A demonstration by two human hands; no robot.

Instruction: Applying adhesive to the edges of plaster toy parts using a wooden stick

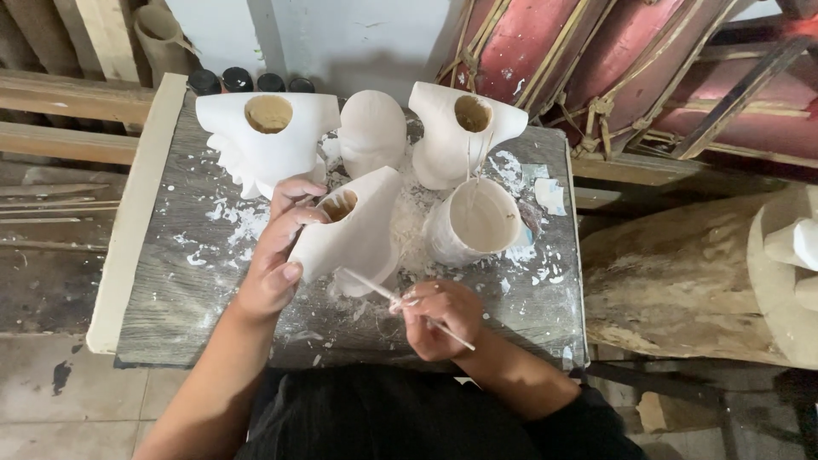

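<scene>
My left hand (277, 247) grips a white plaster-like cast (358, 230) with a hollow opening at its top, tilted on the worktable (170, 281). My right hand (439, 317) pinches a thin white-coated stick (375, 288) whose tip points at the underside of the cast. A white-smeared cup of white paste (473, 221) stands just right of the cast, with thin sticks leaning in it.
Three more white casts (268, 140) (372, 129) (460, 128) stand at the back of the table, with dark bottle caps (247, 82) behind. Red drums (545, 43) lean at right. A big log (682, 273) lies beside the table. White crumbs litter the surface.
</scene>
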